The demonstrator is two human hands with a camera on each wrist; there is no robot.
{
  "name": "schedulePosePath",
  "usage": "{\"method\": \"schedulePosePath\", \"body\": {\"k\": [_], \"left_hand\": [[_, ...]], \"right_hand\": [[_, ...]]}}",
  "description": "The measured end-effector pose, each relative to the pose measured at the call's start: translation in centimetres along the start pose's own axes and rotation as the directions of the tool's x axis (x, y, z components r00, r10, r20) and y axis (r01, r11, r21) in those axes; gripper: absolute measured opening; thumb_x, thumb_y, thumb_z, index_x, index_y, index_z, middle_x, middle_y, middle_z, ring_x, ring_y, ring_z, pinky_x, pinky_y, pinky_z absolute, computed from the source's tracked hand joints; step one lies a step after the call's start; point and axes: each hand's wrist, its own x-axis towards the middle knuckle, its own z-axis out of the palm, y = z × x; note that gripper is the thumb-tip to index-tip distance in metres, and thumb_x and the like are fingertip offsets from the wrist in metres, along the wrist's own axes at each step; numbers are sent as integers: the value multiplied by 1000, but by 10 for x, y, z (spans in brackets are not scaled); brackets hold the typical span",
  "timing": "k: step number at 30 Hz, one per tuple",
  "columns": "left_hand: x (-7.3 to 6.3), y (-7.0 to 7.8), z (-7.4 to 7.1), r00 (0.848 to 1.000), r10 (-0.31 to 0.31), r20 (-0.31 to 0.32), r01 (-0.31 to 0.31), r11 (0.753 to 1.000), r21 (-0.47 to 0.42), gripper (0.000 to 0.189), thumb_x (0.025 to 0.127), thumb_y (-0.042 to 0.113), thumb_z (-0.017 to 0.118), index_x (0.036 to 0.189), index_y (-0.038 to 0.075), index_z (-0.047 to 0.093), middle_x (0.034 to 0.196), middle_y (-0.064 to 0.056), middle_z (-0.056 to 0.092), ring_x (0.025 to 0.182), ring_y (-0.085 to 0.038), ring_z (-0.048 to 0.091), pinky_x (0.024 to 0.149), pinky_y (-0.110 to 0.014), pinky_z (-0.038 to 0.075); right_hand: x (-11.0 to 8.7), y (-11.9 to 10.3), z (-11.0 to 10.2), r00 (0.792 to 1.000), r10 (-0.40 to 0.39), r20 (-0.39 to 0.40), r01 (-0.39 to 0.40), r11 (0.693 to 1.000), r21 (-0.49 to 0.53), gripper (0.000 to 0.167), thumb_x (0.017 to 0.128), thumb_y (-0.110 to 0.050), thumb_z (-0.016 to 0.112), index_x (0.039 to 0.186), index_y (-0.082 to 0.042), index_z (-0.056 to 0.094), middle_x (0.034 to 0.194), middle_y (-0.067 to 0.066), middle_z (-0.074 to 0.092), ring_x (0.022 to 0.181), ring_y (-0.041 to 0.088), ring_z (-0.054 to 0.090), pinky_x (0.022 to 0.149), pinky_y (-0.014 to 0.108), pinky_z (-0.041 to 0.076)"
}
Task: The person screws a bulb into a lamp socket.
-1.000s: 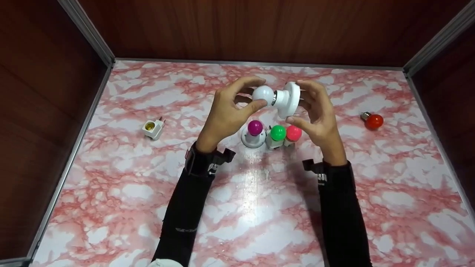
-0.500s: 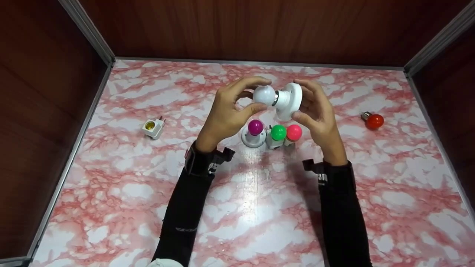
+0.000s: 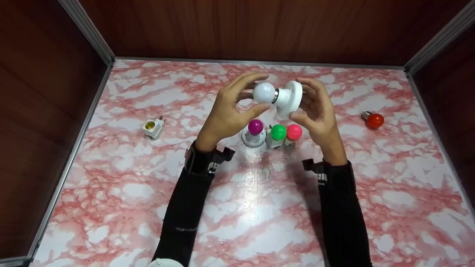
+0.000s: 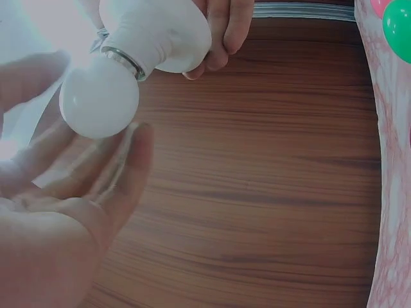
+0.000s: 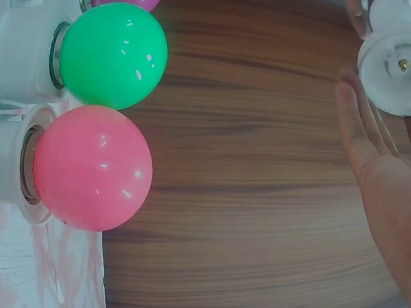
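A white light bulb [image 3: 264, 92] sits with its metal base partly inside a round white lamp holder [image 3: 290, 105], lifted above the table. A narrow metal band shows between them in the left wrist view. My right hand [image 3: 321, 115] grips the holder's disc, thumb at its lower edge and fingers behind. My left hand [image 3: 226, 111] is spread loosely around the bulb, its thumb just below the glass with a small gap. In the left wrist view, the fingers [image 4: 131, 167] reach past the bulb, long and relaxed. The holder's underside [image 5: 382, 83] shows in the right wrist view.
Below the hands stand a purple bulb [image 3: 255, 127] in a round holder, a green bulb [image 3: 278, 132] and a pink bulb [image 3: 294, 132]. A socket adapter [image 3: 153, 128] lies left, a red bulb [image 3: 374, 121] right. Brown panels [image 3: 259, 29] border the marbled table [image 3: 259, 222].
My left thumb has come off the front of the bulb and now sits below it. The holder has tilted slightly in my right hand, whose grip stays on it.
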Motion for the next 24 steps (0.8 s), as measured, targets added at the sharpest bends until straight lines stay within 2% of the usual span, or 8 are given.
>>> {"method": "schedulePosePath", "body": {"k": [5, 9, 12, 16, 24], "left_hand": [[1, 0, 3, 989, -145, -27, 146, 988, 44, 47, 101, 25, 74, 142, 4, 64, 127, -12, 76, 109, -18, 76, 93, -29, 65], [2, 1, 4, 979, -195, -64, 199, 979, 49, 39, 102, 25, 73, 134, 4, 67, 111, -13, 80, 96, -17, 78, 85, -29, 65], [1, 1, 5, 974, -210, -83, 213, 976, 32, 36, 101, 25, 75, 130, 4, 69, 107, -13, 81, 92, -16, 78, 83, -28, 65], [1, 2, 5, 971, -218, -98, 221, 975, 23, 35, 99, 25, 78, 127, 6, 71, 107, -11, 80, 94, -14, 77, 84, -28, 65], [1, 1, 7, 978, -171, -120, 172, 985, -2, 36, 95, 22, 82, 126, 5, 74, 109, -13, 81, 98, -16, 77, 86, -28, 66]], "right_hand": [[0, 0, 1, 998, -62, -29, 61, 998, -23, 75, 82, -4, 91, 144, 4, 49, 137, 10, 67, 125, 24, 68, 112, 31, 57], [-1, 0, 2, 993, -111, -41, 110, 993, -37, 76, 76, 8, 90, 140, 7, 51, 141, 8, 64, 132, 23, 65, 115, 33, 55], [-1, 0, 2, 991, -130, -37, 128, 991, -49, 75, 74, 12, 90, 138, 7, 52, 144, 8, 60, 136, 23, 63, 116, 34, 55], [-1, 0, 2, 991, -133, -32, 131, 990, -56, 74, 74, 11, 90, 137, 8, 52, 143, 8, 60, 135, 23, 63, 114, 34, 56], [0, -1, 1, 992, -118, -35, 116, 991, -61, 75, 75, 5, 92, 139, 8, 54, 137, 8, 66, 127, 23, 67, 112, 33, 57]]}}
